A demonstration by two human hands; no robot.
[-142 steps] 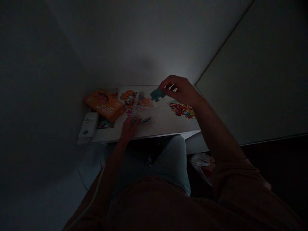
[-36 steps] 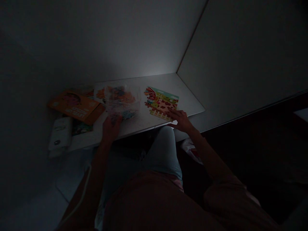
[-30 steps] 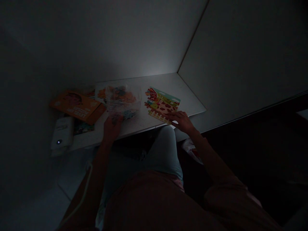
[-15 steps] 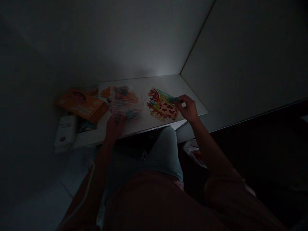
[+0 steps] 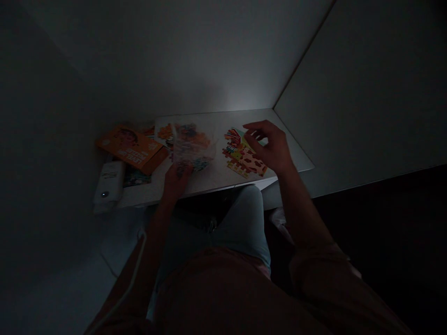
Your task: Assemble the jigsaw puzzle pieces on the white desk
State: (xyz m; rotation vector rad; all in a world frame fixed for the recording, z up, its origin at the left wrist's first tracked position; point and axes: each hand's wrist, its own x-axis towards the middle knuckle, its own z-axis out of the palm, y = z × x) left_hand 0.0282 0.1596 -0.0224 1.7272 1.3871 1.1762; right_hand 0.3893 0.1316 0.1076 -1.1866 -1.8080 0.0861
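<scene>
My left hand [image 5: 177, 179] is closed on the near edge of a clear plastic bag [image 5: 193, 144]. Colourful jigsaw pieces show through the bag. To the right, on the white table [image 5: 218, 174], lies a group of puzzle pieces [image 5: 249, 160] with a brown-spotted pattern and green parts; some look joined together. Just above their right side hovers my right hand [image 5: 274, 146], open, thumb and index finger apart, with nothing visible between them. It covers part of the pieces beneath.
On the left lies an orange puzzle box [image 5: 131, 146], with a white device [image 5: 109, 181] in front of it. Loose orange pieces [image 5: 164, 132] lie behind the bag's left side. A wall rises behind the table, and a panel [image 5: 349, 102] bounds its right end. The scene is dim.
My right hand has let go of a green piece and opened above the puzzle pieces. The left hand keeps its hold on the bag. The view has shifted slightly.
</scene>
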